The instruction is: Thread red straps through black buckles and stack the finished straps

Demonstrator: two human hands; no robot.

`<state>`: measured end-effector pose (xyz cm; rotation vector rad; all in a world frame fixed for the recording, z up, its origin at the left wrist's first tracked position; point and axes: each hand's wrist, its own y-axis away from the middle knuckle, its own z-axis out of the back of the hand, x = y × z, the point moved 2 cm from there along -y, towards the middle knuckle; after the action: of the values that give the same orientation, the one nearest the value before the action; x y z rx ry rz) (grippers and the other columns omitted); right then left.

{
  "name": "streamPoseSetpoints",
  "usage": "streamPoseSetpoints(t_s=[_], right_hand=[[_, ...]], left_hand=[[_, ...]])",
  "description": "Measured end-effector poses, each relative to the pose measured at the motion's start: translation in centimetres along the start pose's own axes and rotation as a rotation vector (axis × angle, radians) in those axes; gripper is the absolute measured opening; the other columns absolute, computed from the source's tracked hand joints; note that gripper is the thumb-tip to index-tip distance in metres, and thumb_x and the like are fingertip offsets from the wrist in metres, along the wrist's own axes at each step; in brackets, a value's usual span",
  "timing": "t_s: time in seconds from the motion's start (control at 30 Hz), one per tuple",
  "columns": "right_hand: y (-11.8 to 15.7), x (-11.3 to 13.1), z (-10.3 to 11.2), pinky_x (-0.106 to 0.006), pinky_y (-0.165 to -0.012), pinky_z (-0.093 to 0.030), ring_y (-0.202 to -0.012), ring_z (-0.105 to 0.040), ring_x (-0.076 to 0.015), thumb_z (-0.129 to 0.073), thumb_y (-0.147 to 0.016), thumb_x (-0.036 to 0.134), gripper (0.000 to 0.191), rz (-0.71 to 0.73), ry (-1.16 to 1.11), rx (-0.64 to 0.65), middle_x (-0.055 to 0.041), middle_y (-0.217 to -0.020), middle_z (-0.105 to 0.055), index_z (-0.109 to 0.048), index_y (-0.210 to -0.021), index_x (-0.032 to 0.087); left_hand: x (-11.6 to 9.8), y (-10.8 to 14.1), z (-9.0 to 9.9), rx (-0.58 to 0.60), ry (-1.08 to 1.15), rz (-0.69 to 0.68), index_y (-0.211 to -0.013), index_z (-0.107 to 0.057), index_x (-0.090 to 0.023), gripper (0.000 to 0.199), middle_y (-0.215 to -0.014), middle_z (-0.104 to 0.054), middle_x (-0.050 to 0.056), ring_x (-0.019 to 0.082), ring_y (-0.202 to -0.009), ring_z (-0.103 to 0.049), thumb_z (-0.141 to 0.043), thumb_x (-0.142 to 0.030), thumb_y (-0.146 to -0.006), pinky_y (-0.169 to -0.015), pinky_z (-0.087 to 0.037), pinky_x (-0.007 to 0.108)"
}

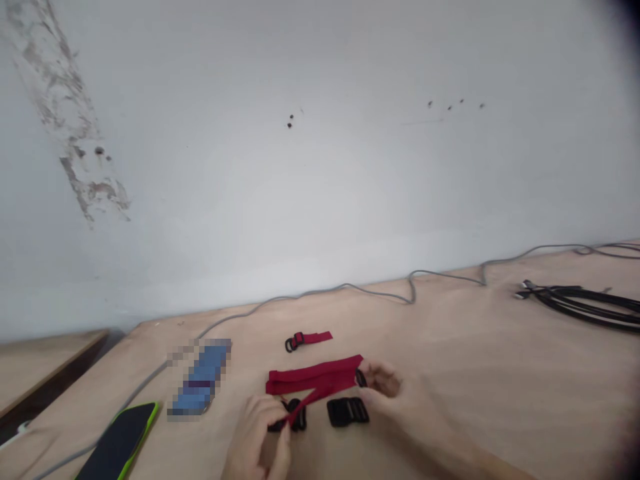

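A red webbing strap lies folded in long flat layers on the wooden table. My left hand is closed on a narrow end of this strap, which slants down to its fingertips. Right at those fingers is a black plastic buckle; whether the hand grips it too I cannot tell. My right hand pinches the strap's right end, where a small black fitting shows at the fingertips. Between the hands a second black buckle lies flat. Farther back rests a short red strap piece with a black D-ring and slider.
On the left are a phone with a green edge and a blurred-out blue item. A grey cable runs along the wall side of the table. Coiled black cables lie at the far right.
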<state>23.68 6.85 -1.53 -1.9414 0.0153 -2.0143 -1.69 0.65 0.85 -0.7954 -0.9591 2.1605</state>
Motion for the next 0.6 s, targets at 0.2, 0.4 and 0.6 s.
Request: streamPoseSetpoints(t_s=[0.2,0.4,0.6], right_hand=[[0.1,1.1,1.8,-0.047,-0.103,-0.043,-0.118,-0.056,-0.0331,-0.086,-0.062,0.033,0.031,0.092,0.566,0.187,-0.0083,-0.125,-0.062,-0.073,-0.089,0.025],[0.2,1.1,1.6,-0.049,-0.106,-0.042,-0.122,-0.052,-0.0328,-0.081,-0.065,0.027,0.033,0.131,0.659,0.234,-0.0104,-0.13,-0.057,-0.073,-0.097,0.023],[1.4,2.6,0.0,-0.043,-0.103,-0.044,-0.119,-0.056,-0.0261,-0.073,-0.08,0.025,0.028,0.211,0.4,0.299,-0.0075,-0.125,-0.059,-0.069,-0.107,0.028]], left_hand=[[0.2,0.0,0.0,0.014,0.01,0.135,-0.1,-0.06,-0.02,0.017,-0.089,-0.07,0.006,0.019,-0.084,-0.069,-0.052,-0.009,-0.092,-0.076,-0.058,0.029],[-0.2,-0.2,0.0,-0.03,0.036,0.055,-0.1,-0.062,-0.02,0.019,-0.088,-0.071,0.007,0.02,-0.083,-0.069,-0.053,-0.007,-0.09,-0.075,-0.059,0.029],[-0.4,0.4,-1.0,0.107,0.046,-0.18,-0.113,-0.063,-0.018,0.016,-0.092,-0.077,0.008,0.02,-0.084,-0.072,-0.057,-0.018,-0.098,-0.078,-0.06,0.029]])
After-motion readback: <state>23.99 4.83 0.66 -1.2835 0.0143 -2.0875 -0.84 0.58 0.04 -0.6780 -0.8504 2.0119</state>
